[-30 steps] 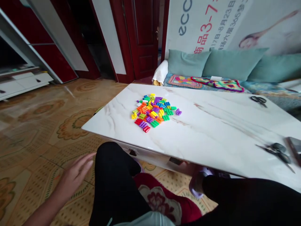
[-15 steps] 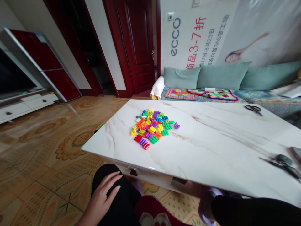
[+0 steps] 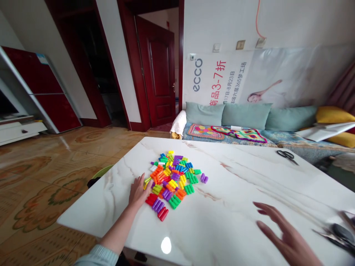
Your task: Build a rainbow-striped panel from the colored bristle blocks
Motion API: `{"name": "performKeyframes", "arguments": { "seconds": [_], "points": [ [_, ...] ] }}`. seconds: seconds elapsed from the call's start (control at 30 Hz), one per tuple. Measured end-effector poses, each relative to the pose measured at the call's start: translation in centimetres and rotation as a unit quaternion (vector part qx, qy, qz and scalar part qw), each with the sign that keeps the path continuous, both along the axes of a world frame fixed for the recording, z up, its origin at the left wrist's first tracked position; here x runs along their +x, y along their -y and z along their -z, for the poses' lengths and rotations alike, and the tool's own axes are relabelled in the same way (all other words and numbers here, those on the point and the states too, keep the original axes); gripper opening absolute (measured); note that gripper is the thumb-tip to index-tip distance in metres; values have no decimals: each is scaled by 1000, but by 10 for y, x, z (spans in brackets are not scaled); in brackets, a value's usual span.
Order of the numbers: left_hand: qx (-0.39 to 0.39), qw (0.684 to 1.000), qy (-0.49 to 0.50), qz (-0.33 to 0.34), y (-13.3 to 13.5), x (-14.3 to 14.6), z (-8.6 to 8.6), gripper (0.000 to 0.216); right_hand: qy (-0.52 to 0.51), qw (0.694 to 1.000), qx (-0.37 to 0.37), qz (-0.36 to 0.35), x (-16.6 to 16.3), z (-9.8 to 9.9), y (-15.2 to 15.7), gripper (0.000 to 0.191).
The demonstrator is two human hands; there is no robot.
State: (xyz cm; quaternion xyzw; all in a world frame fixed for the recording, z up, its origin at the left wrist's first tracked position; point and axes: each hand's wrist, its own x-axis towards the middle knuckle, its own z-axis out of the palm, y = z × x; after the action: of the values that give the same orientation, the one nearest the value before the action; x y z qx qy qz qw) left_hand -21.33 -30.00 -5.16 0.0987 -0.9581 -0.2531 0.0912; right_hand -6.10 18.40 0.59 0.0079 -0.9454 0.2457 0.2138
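A pile of colourful plastic toy blocks (image 3: 169,177), shaped like joined rounded pegs, lies on the white marbled table (image 3: 227,221). At its left edge is my left hand (image 3: 140,190), fingers apart beside the lime and yellow blocks; whether the fingertips touch them I cannot tell. A purple block (image 3: 204,178) sits slightly apart on the right side of the pile. My right hand (image 3: 283,231) hovers over the right part of the table, a little blurred, its thumb and fingers spread with nothing between them.
Black-handled scissors (image 3: 287,156) lie near the table's far right corner. A second pair of scissors (image 3: 337,236) is at the right edge, close to my right hand. Behind the table stands a sofa with green cushions (image 3: 246,115). An open red door (image 3: 156,72) is at the back.
My left hand has risen from my knee and reached forward to the pile's left side. My right hand has come into view over the table. The view has tilted up and moved closer.
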Motion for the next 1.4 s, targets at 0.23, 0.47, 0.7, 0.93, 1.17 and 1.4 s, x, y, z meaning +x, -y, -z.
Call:
{"name": "performKeyframes", "arguments": {
  "seconds": [0.23,0.47,0.7,0.93,1.17,1.4],
  "points": [
    [17,998,-54,11,-49,-9,13,61,122,992,-22,-21,-169,36,112,63],
    [4,994,-105,31,-96,-2,27,66,78,996,40,-6,-182,65,137,53],
    [87,973,-150,150,-165,2,29,58,0,1000,-10,24,-150,82,111,48],
    [113,945,-186,244,-154,-21,-2,51,10,996,-8,91,-133,89,94,70],
    [144,985,-94,-1,-15,-141,-32,52,45,991,-27,120,-134,88,96,71],
    [227,954,-73,179,-47,-164,-7,53,62,992,-25,109,-134,90,95,68]
  ]
}}
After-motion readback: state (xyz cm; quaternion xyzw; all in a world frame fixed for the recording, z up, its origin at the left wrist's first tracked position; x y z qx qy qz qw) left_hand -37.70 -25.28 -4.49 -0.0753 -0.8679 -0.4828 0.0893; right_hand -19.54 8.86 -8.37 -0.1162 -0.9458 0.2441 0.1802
